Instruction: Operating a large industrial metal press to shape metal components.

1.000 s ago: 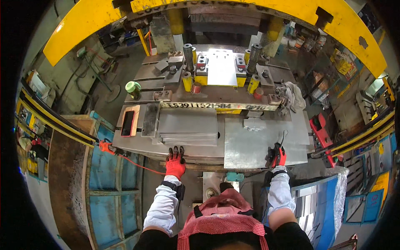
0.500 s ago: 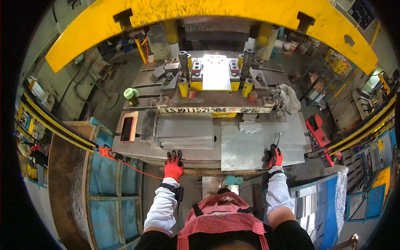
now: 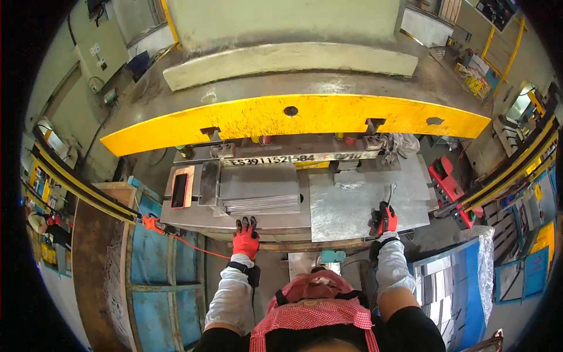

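My left hand (image 3: 246,239), in a red glove with dark fingertips, lies with fingers stretched out on the front edge of the metal bench (image 3: 271,222). It holds nothing. Just beyond its fingertips is a stack of grey metal sheets (image 3: 258,185). My right hand (image 3: 386,222), gloved in red and black, is closed around a hand tool with a thin metal shaft and a bent tip (image 3: 392,192). Hand and tool rest over a large shiny metal sheet (image 3: 337,205) on the bench's right side. The lowered yellow-fronted press ram (image 3: 293,120) hides most of the die.
A phone (image 3: 180,189) lies at the bench's left end. A grey rag (image 3: 404,145) sits at the back right. Yellow-black guard bars (image 3: 88,179) flank both sides. A red stand (image 3: 448,188) is on the right, a blue frame (image 3: 155,252) at lower left.
The yellow-fronted press ram has come down, covering the die and the bright sheet that lay on it. Both my hands have stayed nearly in place.
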The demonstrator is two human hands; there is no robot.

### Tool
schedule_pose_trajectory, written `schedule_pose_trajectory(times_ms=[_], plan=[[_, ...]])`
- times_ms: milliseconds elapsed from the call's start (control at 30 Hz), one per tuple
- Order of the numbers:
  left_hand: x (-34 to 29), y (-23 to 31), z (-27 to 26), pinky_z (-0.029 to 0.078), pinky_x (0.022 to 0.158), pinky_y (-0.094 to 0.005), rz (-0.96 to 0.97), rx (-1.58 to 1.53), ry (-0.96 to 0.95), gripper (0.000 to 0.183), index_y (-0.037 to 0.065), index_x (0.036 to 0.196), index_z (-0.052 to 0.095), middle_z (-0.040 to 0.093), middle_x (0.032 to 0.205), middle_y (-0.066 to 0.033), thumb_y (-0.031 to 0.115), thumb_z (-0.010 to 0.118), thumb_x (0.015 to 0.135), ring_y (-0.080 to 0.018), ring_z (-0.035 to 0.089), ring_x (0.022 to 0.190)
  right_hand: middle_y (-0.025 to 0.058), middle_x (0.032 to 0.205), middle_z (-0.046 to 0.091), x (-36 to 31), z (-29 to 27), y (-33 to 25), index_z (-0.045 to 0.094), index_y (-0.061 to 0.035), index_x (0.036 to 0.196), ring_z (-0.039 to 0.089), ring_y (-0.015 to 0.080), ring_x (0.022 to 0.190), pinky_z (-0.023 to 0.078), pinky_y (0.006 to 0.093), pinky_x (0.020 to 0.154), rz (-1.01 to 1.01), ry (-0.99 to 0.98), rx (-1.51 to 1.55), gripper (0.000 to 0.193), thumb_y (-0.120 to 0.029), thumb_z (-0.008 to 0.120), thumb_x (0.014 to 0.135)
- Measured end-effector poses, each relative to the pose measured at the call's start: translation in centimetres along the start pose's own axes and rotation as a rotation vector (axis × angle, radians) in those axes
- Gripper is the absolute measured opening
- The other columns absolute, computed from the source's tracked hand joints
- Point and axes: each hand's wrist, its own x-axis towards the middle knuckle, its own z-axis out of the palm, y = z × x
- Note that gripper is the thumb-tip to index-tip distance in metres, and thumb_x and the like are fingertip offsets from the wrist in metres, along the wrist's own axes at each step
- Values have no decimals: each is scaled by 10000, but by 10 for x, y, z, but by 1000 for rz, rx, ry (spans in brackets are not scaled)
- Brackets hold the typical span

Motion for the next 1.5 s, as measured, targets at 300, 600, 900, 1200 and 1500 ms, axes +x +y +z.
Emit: schedule_pose_trajectory(times_ms=[300, 600, 900, 1200, 1500], plan=[[-6, 1, 4, 359, 938, -479, 87, 19, 160, 486, 156, 1230, 467, 404, 1330, -137, 292, 546, 770, -362, 361, 1222, 82, 623, 529, -1, 0, -1, 506, -92, 917, 490, 164, 439, 439, 329, 380, 4, 58, -34, 273, -290, 648, 794], [0, 1, 6, 315, 983, -481, 29, -1, 64, 487, 186, 1264, 452, 386, 1350, -112, 292, 524, 795, -349, 322, 1258, 121, 682, 561, 3, -5, -1, 514, -84, 984, 459, 163, 430, 412, 327, 390, 13, -68, 53, 248, -235, 620, 818], [0, -2, 10, 296, 1000, -485, -23, -59, 21, 483, 181, 1251, 461, 382, 1349, -106, 309, 524, 789, -342, 327, 1256, 58, 682, 558, 15, -28, 6, 503, -54, 1023, 457, 116, 448, 368, 262, 396, -18, -119, -40, 252, -145, 614, 817], [-6, 2, 2, 299, 986, -506, -55, -61, 18, 549, 212, 1296, 413, 315, 1395, -111, 303, 538, 769, -352, 238, 1305, 7, 781, 537, -11, 130, -87, 450, -72, 1243, 498, 78, 585, 442, 243, 502, -253, -555, -429, 446, -119, 604, 827], [-7, 67, -42, 377, 947, -437, -330, -78, -100, 535, 195, 1313, 399, 379, 1354, -120, 397, 491, 825, -335, 434, 1177, 8, 601, 539, 152, 330, -104, 592, -95, 772, 472, 106, 464, 364, 256, 426, -167, -1020, -510, 165, -253, 610, 815]])
